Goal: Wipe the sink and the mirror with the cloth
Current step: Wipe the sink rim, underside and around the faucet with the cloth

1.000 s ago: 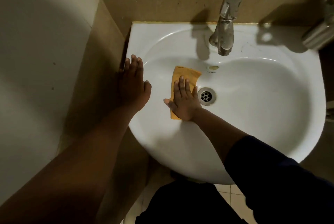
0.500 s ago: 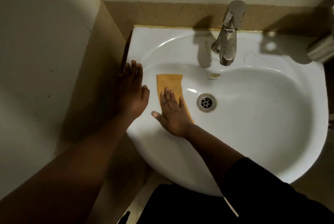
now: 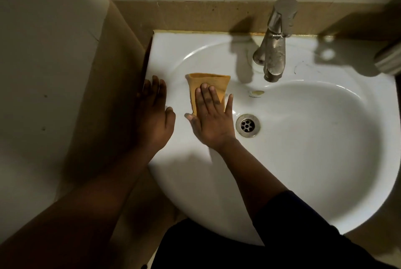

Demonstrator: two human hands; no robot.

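Cloth (image 3: 208, 83) is pressed flat against the sink (image 3: 325, 138) by the right hand (image 3: 211, 120), fingers straight. The rim is touched by the flat left hand (image 3: 155, 114).

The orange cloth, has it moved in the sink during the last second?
Yes. The orange cloth under the right hand has slid left and up the basin wall, away from the drain.

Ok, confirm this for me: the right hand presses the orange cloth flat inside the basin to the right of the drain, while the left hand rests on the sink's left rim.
One detail is wrong. In the head view, the right hand presses the orange cloth flat inside the basin to the left of the drain, not its right. The rest holds: the left hand rests on the left rim of the sink.
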